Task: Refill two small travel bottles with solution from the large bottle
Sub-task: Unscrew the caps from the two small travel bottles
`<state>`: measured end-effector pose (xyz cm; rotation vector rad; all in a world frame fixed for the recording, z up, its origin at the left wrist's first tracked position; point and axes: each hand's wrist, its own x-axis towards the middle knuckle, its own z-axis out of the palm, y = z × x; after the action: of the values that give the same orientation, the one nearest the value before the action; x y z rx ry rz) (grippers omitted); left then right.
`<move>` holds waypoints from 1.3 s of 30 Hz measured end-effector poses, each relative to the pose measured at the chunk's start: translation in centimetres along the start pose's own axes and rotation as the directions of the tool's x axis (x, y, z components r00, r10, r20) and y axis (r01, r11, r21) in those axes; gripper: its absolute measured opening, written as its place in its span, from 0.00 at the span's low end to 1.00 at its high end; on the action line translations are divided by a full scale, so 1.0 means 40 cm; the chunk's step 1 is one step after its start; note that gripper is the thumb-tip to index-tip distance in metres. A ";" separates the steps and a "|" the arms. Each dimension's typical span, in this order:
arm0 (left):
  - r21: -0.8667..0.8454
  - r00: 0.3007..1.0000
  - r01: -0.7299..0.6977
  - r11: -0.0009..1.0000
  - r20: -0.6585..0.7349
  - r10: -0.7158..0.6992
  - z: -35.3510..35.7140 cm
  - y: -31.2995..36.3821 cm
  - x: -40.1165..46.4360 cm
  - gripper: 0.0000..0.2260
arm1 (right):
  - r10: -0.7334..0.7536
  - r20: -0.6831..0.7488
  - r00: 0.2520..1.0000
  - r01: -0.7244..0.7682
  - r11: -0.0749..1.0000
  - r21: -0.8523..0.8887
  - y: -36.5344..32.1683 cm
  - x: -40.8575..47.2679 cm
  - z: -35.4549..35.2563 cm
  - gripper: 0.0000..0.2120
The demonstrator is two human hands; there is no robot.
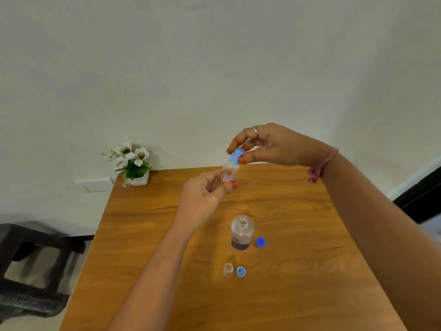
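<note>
My left hand (202,199) grips a small clear travel bottle (229,173) above the far part of the table, tilted slightly right. My right hand (269,144) pinches the bottle's light blue cap (236,156) with thumb and fingers. The large clear bottle (242,232) stands uncapped mid-table, with dark liquid at its bottom. Its blue cap (260,242) lies just to its right. Nearer me stands a second small clear bottle (228,270), uncapped, with its blue cap (241,271) lying upside down beside it.
The wooden table (298,223) stands against a white wall. A white pot of white flowers (133,163) sits on its far left corner. A dark wicker chair (31,263) stands to the left of the table.
</note>
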<state>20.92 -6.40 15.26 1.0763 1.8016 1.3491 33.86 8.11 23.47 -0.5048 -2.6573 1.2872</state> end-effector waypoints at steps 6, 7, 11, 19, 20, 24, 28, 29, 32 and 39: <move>0.028 0.999 -0.031 0.999 -0.028 0.032 -0.019 -0.011 -0.030 0.15 | 0.154 -0.107 0.982 -0.177 0.951 -0.253 -0.072 0.003 0.036 0.24; 0.034 0.999 -0.041 0.999 -0.026 0.042 -0.024 -0.010 -0.035 0.16 | 0.131 -0.115 0.985 -0.156 0.957 -0.246 -0.079 0.004 0.041 0.20; 0.028 0.998 -0.058 0.998 -0.033 0.059 -0.041 -0.009 -0.045 0.18 | 0.096 0.009 0.995 -0.095 0.991 -0.092 -0.101 -0.006 0.034 0.19; 0.074 0.996 -0.079 0.994 -0.027 0.081 -0.061 -0.004 -0.048 0.21 | 0.084 0.015 0.996 -0.080 0.982 -0.173 -0.118 -0.001 0.041 0.21; 0.081 0.996 -0.080 0.994 -0.025 0.082 -0.061 -0.004 -0.048 0.20 | 0.122 0.006 0.992 -0.120 0.981 -0.153 -0.118 0.000 0.043 0.23; 0.108 0.996 -0.091 0.990 -0.006 0.092 -0.058 -0.002 -0.051 0.20 | 0.123 -0.015 0.992 -0.123 0.955 -0.271 -0.110 0.009 0.058 0.16; 0.103 0.996 -0.084 0.991 0.010 0.083 -0.054 -0.011 -0.052 0.18 | 0.205 0.013 0.979 -0.197 0.957 -0.212 -0.113 0.001 0.057 0.24; 0.115 0.996 -0.089 0.989 0.017 0.088 -0.051 -0.013 -0.053 0.18 | 0.232 0.003 0.973 -0.225 0.949 -0.221 -0.112 0.002 0.062 0.22; 0.149 0.993 -0.112 0.982 0.040 0.107 -0.047 -0.021 -0.058 0.19 | 0.174 -0.019 0.985 -0.167 0.897 -0.410 -0.116 0.001 0.065 0.14; 0.123 0.997 -0.071 0.990 0.035 0.067 -0.018 -0.063 -0.073 0.18 | 0.130 -0.341 0.931 -0.111 0.991 0.077 -0.033 -0.094 0.072 0.15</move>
<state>21.04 -9.66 13.07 1.2290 1.8618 1.2671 36.28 3.86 22.75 -0.8149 -2.3244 1.1733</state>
